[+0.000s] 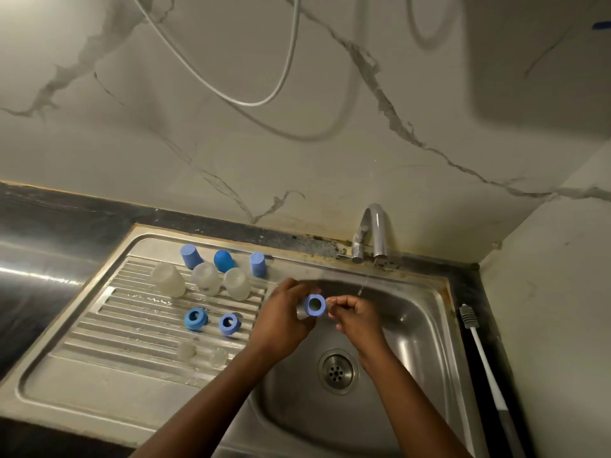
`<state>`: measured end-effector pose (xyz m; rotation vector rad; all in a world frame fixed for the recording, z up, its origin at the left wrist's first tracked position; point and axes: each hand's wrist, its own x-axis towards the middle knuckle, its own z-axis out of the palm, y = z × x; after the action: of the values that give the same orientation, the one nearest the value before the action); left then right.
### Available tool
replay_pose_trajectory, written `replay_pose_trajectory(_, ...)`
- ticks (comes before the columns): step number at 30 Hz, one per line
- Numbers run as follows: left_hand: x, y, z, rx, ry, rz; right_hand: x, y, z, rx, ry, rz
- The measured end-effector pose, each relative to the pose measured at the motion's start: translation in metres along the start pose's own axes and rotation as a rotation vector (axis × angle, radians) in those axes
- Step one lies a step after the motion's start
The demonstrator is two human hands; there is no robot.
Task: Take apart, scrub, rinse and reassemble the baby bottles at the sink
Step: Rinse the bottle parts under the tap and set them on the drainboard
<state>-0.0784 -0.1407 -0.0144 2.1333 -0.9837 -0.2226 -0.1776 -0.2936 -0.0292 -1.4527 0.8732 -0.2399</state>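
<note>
The left hand (281, 320) covers most of the clear piece (301, 313) behind the blue plastic collar ring (315, 305) it grips; whether the right hand (355, 317), just beside, pinches anything is unclear.

Three blue caps (191, 256) (224, 260) (258, 264) stand along the back edge of the drainboard (99, 378), with three clear bottles (168, 280) (205, 278) (237, 283) upturned just before them. Blue collar rings (195, 319) (228, 323) (315, 305) number three: two mid-drainboard, one gripped by the left hand (281, 319). Two clear teats (186, 350) (218, 357) sit nearer its front edge. One bottle brush (479, 345), one tap (372, 233).
</note>
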Motion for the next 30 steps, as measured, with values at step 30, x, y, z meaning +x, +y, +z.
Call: replay_pose_trajectory(30, -0.095, -0.215, -0.157, -0.037, 0.254, -0.454, -0.024, 0.026, 0.152, -0.151, -0.15, 0.058)
